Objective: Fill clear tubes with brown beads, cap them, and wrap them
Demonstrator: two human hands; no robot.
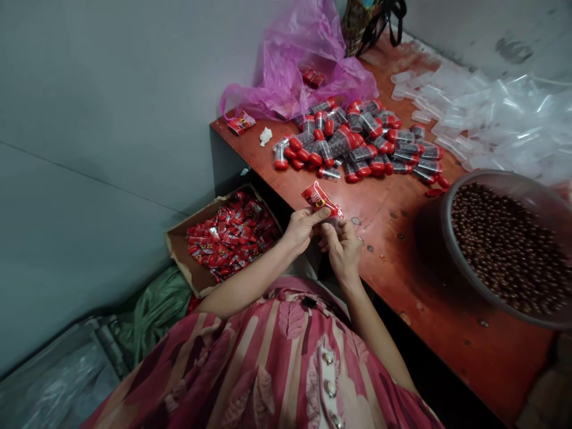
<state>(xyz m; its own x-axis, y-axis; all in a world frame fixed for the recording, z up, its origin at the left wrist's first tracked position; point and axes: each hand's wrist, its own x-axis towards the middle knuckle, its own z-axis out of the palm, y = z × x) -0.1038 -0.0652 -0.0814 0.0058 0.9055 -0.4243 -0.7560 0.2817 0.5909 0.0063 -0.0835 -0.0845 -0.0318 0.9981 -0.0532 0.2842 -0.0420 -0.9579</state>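
Over the near edge of the red table, my left hand [302,229] pinches a red printed wrapper [318,195] between thumb and fingers. My right hand [345,247] is closed at the wrapper's lower right end, its fingers curled against it; part of the item is hidden by the fingers. Beyond my hands lies a pile of clear tubes with red caps and dark contents [342,140]. Down to the left, a cardboard box [181,253] holds many red wrapped pieces [232,232].
A large tub [447,223] of brown balls [500,244] stands on the table [429,298] at right. Empty clear tubes [504,119] are heaped behind it. A pink plastic bag [295,65] and a red packet [242,123] lie at the back left.
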